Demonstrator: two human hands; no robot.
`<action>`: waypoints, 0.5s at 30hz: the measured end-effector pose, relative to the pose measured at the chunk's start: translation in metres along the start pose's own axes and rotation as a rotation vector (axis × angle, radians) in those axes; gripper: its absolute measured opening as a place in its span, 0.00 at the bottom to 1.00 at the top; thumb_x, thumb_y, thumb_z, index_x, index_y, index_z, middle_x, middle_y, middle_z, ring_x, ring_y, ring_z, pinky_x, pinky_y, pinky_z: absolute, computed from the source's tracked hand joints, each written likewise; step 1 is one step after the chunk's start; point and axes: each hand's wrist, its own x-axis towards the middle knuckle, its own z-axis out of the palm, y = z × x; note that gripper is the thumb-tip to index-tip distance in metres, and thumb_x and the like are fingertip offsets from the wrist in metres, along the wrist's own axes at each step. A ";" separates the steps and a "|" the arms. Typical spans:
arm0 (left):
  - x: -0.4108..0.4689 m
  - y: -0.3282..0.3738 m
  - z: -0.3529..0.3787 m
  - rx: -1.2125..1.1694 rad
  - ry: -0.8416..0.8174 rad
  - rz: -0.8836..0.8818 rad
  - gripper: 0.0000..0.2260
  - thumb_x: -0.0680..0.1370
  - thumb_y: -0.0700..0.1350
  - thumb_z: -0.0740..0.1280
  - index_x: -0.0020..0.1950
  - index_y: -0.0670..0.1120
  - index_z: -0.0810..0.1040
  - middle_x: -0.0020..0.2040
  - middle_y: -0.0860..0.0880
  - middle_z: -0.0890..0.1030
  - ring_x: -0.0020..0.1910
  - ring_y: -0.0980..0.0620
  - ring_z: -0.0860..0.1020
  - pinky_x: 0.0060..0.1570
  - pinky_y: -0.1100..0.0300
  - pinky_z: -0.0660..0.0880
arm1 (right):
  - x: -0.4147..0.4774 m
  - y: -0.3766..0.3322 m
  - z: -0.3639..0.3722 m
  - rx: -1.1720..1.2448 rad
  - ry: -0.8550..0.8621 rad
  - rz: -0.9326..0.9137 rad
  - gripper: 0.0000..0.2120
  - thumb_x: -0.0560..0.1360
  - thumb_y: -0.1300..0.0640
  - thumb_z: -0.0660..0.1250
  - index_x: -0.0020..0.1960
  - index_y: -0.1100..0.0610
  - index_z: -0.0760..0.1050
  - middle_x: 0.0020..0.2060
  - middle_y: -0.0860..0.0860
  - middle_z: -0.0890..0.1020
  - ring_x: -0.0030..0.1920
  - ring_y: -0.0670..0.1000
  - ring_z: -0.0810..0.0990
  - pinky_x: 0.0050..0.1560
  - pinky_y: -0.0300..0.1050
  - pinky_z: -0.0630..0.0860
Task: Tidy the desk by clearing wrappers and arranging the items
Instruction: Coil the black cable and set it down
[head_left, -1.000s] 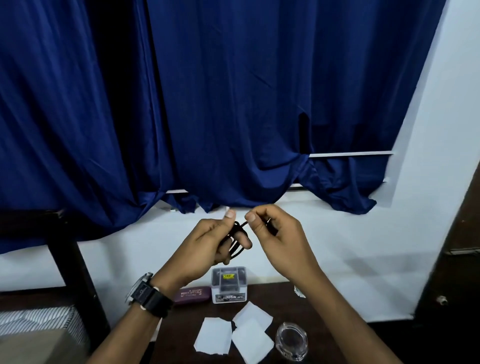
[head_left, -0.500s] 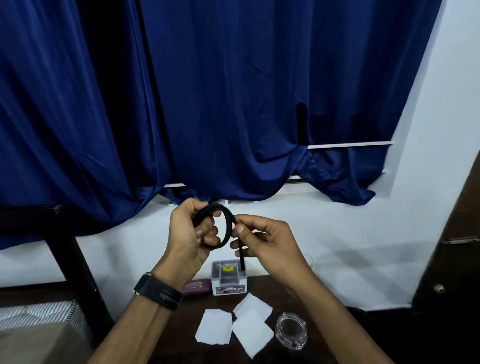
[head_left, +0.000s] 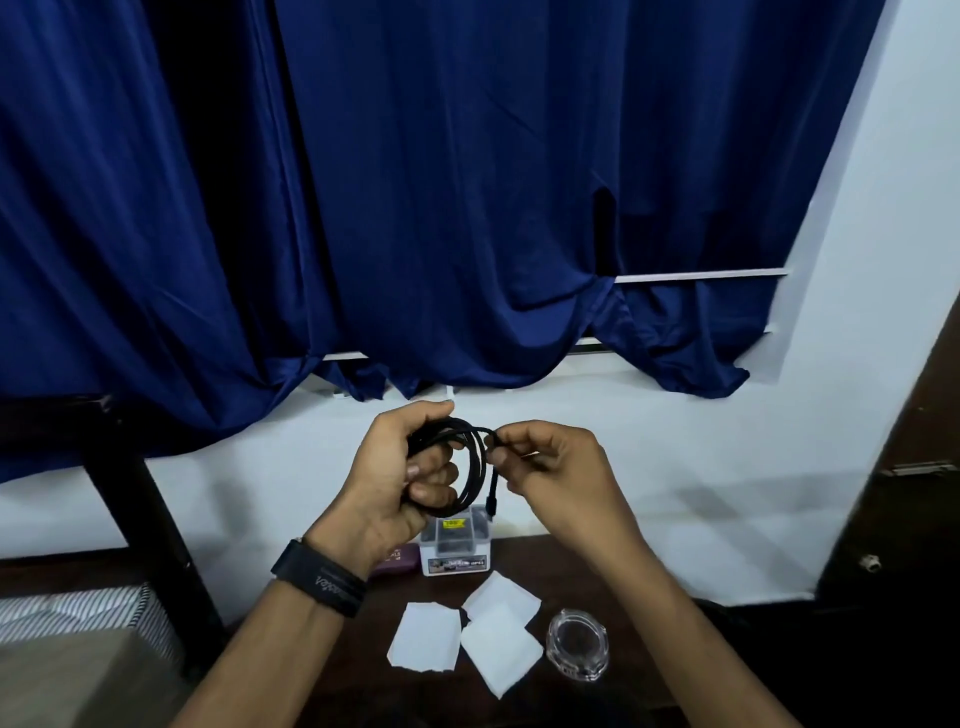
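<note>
1. Head view: A coiled black cable is held up in front of a white wall, above the dark surface, by two bare hands.
2. The left hand is closed around the left side of the coil, its fingers clamped on the bundled loops; a black wristband is worn on that wrist.
3. The right hand is seen just beside the coil, its thumb and forefinger pinched together on the cable's outer strand at the top right of the loop.
4. A short free end of the cable, tipped with a plug, is left hanging straight down between the two hands.
5. Three white paper squares are seen lying on the surface below the hands, overlapping at their edges.
6. A small clear glass dish is placed just to the right of the papers, apart from them.
7. A small clear plastic box with a yellow label on its lid is set against the wall at the back of the surface, directly beneath the hanging plug.
8. A maroon case is partly hidden behind the left wrist, touching or just beside the box; which cannot be told.
9. The upper part of the view is filled by a dark blue curtain, bunched on a white sill.
10. A dark wooden frame and striped fabric are visible at the lower left.
</note>
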 end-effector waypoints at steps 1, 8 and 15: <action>0.001 -0.001 0.002 0.035 0.028 0.023 0.23 0.81 0.47 0.65 0.25 0.44 0.75 0.18 0.54 0.57 0.15 0.58 0.54 0.15 0.69 0.53 | 0.001 -0.001 0.001 0.103 0.014 0.037 0.06 0.79 0.64 0.71 0.51 0.56 0.85 0.42 0.50 0.87 0.40 0.49 0.87 0.47 0.45 0.85; 0.005 -0.003 0.007 0.193 0.135 0.230 0.17 0.83 0.45 0.65 0.35 0.42 0.73 0.20 0.53 0.59 0.17 0.58 0.57 0.17 0.69 0.55 | 0.000 -0.010 0.008 0.684 -0.021 0.290 0.07 0.80 0.69 0.67 0.51 0.61 0.83 0.41 0.54 0.87 0.37 0.52 0.86 0.41 0.46 0.86; 0.006 -0.008 0.010 0.271 0.160 0.232 0.15 0.83 0.45 0.66 0.36 0.44 0.74 0.21 0.53 0.63 0.17 0.59 0.57 0.19 0.68 0.54 | 0.000 -0.010 0.012 0.801 0.051 0.298 0.07 0.79 0.69 0.68 0.51 0.61 0.83 0.43 0.55 0.88 0.39 0.51 0.86 0.40 0.44 0.85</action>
